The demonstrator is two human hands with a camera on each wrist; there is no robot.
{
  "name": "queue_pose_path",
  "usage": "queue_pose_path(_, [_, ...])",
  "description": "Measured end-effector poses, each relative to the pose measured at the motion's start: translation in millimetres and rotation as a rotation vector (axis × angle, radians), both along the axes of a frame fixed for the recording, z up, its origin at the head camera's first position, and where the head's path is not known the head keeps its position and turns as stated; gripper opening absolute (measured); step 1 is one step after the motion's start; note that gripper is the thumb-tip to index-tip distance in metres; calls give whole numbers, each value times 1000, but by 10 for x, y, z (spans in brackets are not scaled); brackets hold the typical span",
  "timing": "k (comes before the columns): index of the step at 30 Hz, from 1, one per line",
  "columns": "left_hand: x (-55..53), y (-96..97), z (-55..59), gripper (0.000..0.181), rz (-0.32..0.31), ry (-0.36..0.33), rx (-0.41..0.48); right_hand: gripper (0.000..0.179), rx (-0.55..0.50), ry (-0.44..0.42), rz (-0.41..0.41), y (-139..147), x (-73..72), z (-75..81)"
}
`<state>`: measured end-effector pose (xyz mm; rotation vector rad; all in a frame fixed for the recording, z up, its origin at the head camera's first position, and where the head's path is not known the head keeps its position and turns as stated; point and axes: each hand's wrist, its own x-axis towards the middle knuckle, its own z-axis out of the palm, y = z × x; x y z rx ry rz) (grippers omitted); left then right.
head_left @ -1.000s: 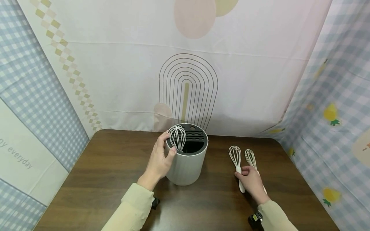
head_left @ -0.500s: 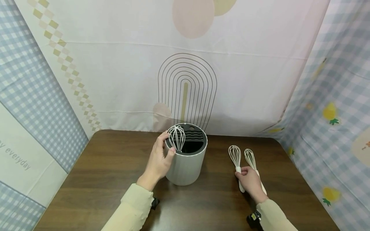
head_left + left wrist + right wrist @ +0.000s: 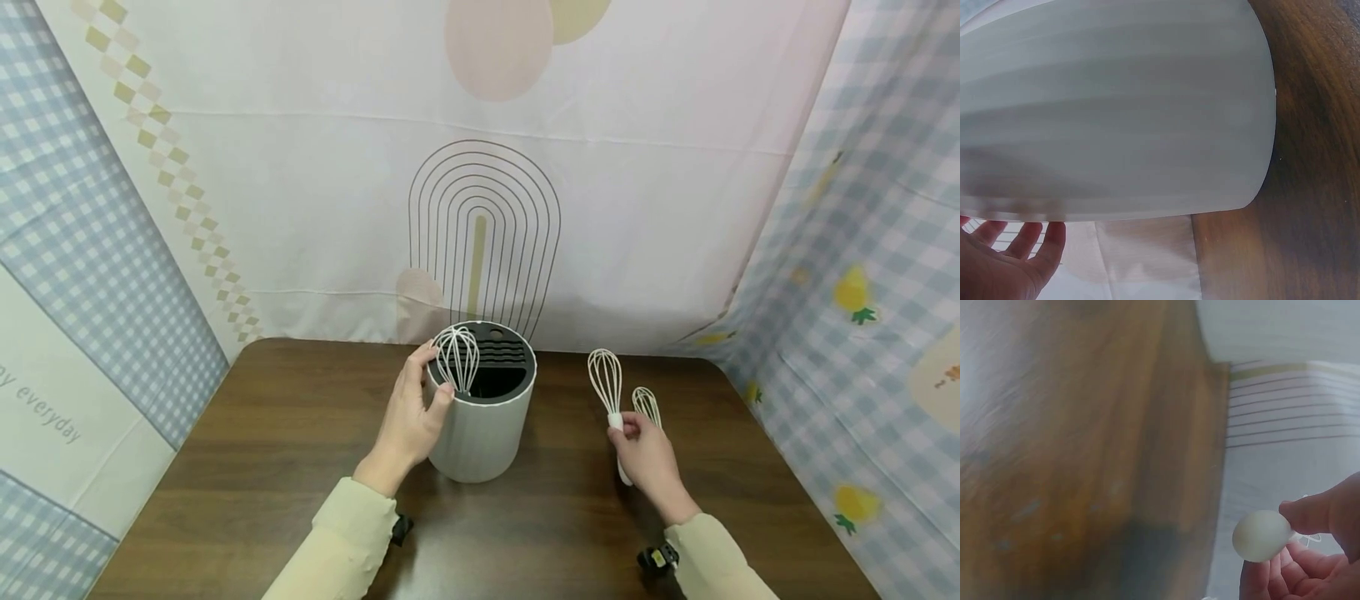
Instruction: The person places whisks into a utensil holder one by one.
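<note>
My right hand [image 3: 647, 457] pinches the handle of a white whisk [image 3: 607, 382] between thumb and fingers, with its wire loops pointing away. In the right wrist view the handle's rounded end [image 3: 1262, 536] faces the camera. A second whisk [image 3: 647, 403] lies on the table behind that hand, its handle hidden. My left hand [image 3: 405, 417] rests against the left side of a pale grey utensil holder [image 3: 480, 437], thumb and fingers near the rim. A third whisk [image 3: 457, 358] stands in the holder, loops up, its handle hidden inside. The left wrist view shows fingertips [image 3: 1054, 240] touching the holder's wall.
The holder's black lid [image 3: 502, 350] has wavy slots and one larger opening at the front. A dark wooden table [image 3: 300, 433] lies underneath. A white patterned cloth [image 3: 322, 208] hangs behind it, and checked cloths [image 3: 885, 375] hang at the sides.
My right hand has lifted the whisk off the table, moving it slightly away and to the left. My left hand and the utensil holder have stayed in place.
</note>
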<state>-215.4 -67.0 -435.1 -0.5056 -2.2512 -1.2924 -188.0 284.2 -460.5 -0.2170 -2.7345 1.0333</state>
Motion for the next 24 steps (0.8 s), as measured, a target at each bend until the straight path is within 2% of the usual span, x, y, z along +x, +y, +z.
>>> queue_pose_path(10, [5,2,4,54,-2,-2,0,30,-53,127,61,-234,35,314])
queue_pose_path(24, [15,4,23,54,-3,-4,0,33,-305,318,170,-550,26,663])
